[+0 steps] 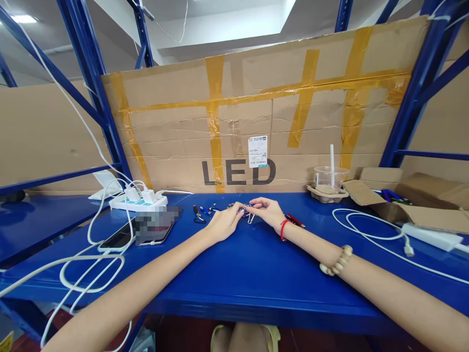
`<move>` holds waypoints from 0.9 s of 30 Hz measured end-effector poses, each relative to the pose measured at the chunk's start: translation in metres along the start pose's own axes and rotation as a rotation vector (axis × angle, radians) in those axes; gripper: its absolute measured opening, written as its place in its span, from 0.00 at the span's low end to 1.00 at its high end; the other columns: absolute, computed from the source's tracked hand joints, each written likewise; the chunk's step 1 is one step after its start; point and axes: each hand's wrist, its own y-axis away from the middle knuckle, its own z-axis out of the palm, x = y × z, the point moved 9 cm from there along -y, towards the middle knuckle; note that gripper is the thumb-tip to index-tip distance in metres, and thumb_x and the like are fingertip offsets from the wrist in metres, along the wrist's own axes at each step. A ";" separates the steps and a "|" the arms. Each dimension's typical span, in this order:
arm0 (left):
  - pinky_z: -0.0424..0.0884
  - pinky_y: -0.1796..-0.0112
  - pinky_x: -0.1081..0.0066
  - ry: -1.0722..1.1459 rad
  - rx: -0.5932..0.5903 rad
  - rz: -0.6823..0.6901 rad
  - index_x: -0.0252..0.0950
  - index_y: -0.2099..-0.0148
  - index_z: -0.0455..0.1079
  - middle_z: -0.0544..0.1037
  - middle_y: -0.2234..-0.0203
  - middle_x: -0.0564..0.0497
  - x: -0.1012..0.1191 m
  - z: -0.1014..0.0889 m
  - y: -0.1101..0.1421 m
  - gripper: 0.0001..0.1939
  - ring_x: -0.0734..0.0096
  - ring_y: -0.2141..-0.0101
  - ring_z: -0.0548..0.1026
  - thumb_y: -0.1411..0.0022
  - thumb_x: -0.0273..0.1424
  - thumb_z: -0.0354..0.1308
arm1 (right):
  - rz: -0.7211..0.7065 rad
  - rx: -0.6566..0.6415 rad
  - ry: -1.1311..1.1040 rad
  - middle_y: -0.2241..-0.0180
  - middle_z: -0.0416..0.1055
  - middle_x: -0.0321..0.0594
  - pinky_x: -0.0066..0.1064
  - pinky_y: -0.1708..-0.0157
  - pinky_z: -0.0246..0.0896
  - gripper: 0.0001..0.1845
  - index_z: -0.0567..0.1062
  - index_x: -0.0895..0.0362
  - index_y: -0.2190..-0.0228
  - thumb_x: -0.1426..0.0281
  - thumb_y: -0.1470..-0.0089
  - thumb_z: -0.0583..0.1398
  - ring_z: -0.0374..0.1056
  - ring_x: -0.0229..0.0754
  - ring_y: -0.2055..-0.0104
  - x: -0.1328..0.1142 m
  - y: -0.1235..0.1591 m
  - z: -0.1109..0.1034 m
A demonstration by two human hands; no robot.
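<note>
My left hand (226, 223) and my right hand (269, 213) meet near the back of the blue table (234, 274). Both have their fingers closed in a pinch, fingertips almost touching, around something small that they mostly hide. A thin white loop (251, 218) hangs down between them, just under the right fingertips. Left of my left hand lie a black stick-like item with a strap (199, 215) and a small blue item (205, 211). Beside my right wrist rests a dark red slim item (295, 220). More small pieces are partly covered by my fingers.
At left are a white power strip (139, 201), phones (119, 238) and looping white cables (91, 288). A plastic cup with a straw (331, 178) stands in a cardboard holder at back right. Further right are an open cardboard box (421, 215) and a white adapter (432, 236). Tall cardboard (176, 142) closes the back.
</note>
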 end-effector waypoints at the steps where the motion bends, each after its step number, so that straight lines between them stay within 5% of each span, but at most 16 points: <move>1: 0.65 0.68 0.70 -0.004 -0.005 0.006 0.41 0.52 0.53 0.71 0.63 0.51 0.001 0.000 0.000 0.13 0.64 0.64 0.72 0.36 0.36 0.35 | 0.015 -0.013 -0.018 0.81 0.65 0.33 0.25 0.73 0.61 0.20 0.72 0.63 0.72 0.68 0.72 0.67 0.65 0.32 0.77 0.001 0.001 0.002; 11: 0.63 0.70 0.71 0.013 -0.012 0.031 0.40 0.54 0.54 0.72 0.64 0.53 0.005 -0.002 -0.001 0.12 0.66 0.66 0.72 0.36 0.35 0.35 | 0.073 -0.075 -0.103 0.78 0.71 0.37 0.25 0.74 0.58 0.14 0.75 0.62 0.75 0.67 0.69 0.65 0.66 0.33 0.76 0.005 0.002 0.009; 21: 0.64 0.68 0.71 -0.012 -0.008 0.030 0.41 0.53 0.53 0.71 0.61 0.52 0.006 -0.001 -0.002 0.12 0.67 0.64 0.72 0.36 0.34 0.34 | 0.165 -0.098 -0.327 0.75 0.73 0.39 0.25 0.66 0.60 0.22 0.74 0.61 0.69 0.69 0.74 0.67 0.68 0.33 0.71 0.016 0.001 0.010; 27: 0.63 0.68 0.71 -0.002 -0.015 0.013 0.40 0.54 0.53 0.71 0.62 0.52 0.005 -0.001 -0.002 0.11 0.67 0.64 0.71 0.36 0.34 0.35 | 0.168 -0.085 -0.303 0.75 0.71 0.37 0.22 0.71 0.59 0.20 0.75 0.61 0.72 0.67 0.73 0.67 0.64 0.29 0.75 0.014 0.000 0.009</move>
